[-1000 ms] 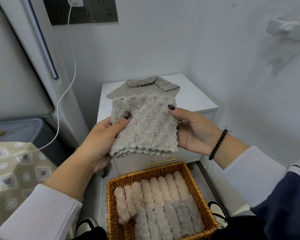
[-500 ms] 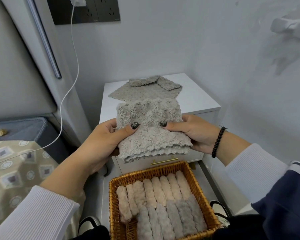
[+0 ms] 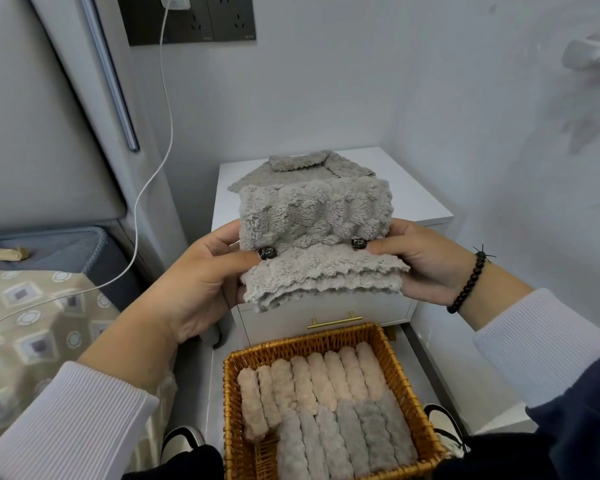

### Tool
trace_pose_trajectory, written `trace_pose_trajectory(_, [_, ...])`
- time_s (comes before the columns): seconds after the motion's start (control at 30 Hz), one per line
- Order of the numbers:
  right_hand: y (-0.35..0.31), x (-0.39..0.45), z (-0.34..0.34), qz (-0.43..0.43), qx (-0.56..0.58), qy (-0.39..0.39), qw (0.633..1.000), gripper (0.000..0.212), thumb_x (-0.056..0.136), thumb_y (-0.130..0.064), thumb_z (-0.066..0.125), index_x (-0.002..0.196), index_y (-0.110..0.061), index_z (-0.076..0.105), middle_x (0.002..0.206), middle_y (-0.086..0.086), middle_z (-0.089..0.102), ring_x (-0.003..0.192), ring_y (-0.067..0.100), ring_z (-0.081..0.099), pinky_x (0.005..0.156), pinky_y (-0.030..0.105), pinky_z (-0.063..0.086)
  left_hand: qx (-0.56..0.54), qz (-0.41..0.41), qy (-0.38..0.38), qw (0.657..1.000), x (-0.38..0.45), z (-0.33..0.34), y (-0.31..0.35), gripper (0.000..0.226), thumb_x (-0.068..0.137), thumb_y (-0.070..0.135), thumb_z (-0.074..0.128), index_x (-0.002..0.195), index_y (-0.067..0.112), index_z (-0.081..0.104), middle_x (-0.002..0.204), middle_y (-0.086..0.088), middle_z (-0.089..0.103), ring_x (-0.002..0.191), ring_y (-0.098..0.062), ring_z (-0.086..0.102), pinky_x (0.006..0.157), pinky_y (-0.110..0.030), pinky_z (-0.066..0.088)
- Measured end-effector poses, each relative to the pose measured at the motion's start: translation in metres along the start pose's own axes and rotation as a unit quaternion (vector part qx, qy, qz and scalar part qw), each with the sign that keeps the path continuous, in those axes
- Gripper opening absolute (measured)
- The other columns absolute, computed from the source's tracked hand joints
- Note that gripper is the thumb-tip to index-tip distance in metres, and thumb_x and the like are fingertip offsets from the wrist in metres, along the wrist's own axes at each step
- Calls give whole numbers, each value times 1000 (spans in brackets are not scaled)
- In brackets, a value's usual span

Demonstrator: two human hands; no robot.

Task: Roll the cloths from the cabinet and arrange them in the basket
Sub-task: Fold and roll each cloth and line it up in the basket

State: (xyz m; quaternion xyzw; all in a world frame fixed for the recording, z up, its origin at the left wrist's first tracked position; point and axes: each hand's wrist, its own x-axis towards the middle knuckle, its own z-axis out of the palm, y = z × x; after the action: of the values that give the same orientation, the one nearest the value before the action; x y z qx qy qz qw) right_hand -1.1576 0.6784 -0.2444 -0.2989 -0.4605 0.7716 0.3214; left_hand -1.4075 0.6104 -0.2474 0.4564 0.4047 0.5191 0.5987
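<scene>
My left hand [image 3: 194, 285] and right hand [image 3: 426, 261] each grip one side of the grey cloth [image 3: 316, 237], thumbs pressed on top, fingers curled beneath. The cloth's far part is rolled over; its near edge hangs loose. It is held above the wicker basket [image 3: 231, 410], which contains rolled cloths [image 3: 326, 403] in rows. Farther off, more cloths [image 3: 302, 166] lie on the white cabinet [image 3: 413, 195].
</scene>
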Motion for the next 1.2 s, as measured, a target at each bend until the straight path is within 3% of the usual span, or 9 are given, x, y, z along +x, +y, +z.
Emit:
trace_pose_trajectory(0.13, [-1,-2,-1,-33,19,-9,999,50,69,9,52,118,1,59,117,21,66,101,32,68,93,43,51,-31,14,-48,998,0,0,2,47,71,-4,57,104,21,78,106,-9,75,88,-21,73,78,-31,59])
trace_pose_trajectory(0.27, [-1,-2,-4,-34,8,-3,999,56,72,10,46,127,4,51,137,31,48,127,49,42,109,56,22,-50,10,-69,996,3,-2,1,45,64,-3,60,101,16,79,104,-11,75,89,-22,74,79,-33,59])
trace_pose_trajectory(0.43, [-2,2,-9,26,74,-41,996,59,69,-8,40,124,7,54,138,28,48,120,42,52,99,51,45,-76,-22,-42,996,7,-5,-1,40,66,5,43,84,8,80,96,-13,75,85,-26,73,68,-35,62])
trace_pose_trajectory(0.53, [1,3,-11,31,16,-27,999,43,67,-29,64,99,-1,61,120,23,57,111,37,55,99,50,42,-30,-34,-11,999,6,-5,-2,30,70,21,49,71,10,77,83,-13,73,74,-26,70,63,-32,60])
trace_pose_trajectory(0.67, [10,4,-8,18,-193,24,981,18,74,-33,76,67,-18,69,90,16,60,81,31,56,66,32,52,129,-73,1,989,5,-2,-8,40,66,37,74,94,8,75,113,-22,69,100,-35,66,84,-42,50])
trace_pose_trajectory(0.83, [15,3,-6,14,-346,8,938,39,55,-21,85,83,-19,58,86,3,58,64,17,53,49,22,47,185,-84,3,979,4,-1,-10,44,52,11,91,88,24,68,125,-7,66,115,-35,62,96,-53,52])
trace_pose_trajectory(0.93, [16,2,-5,8,-389,19,921,55,61,-13,88,104,-25,57,115,-4,58,70,9,60,60,22,55,212,-88,-1,973,3,-2,-9,68,54,3,89,114,24,64,124,-13,62,113,-33,63,91,-54,55])
trace_pose_trajectory(1.07, [21,0,-2,23,-474,1,880,72,63,-23,89,126,-32,54,134,-5,53,123,10,51,100,35,49,257,-68,-31,963,3,2,-11,71,65,-11,82,123,25,60,116,-11,67,99,-18,69,75,-28,58])
trace_pose_trajectory(1.2, [34,-3,8,51,-560,-33,827,72,68,-31,86,132,-20,55,129,-6,60,117,13,58,102,35,47,331,-55,-50,941,-1,9,-17,65,68,-13,79,118,25,63,96,-4,70,77,-9,69,63,-20,54])
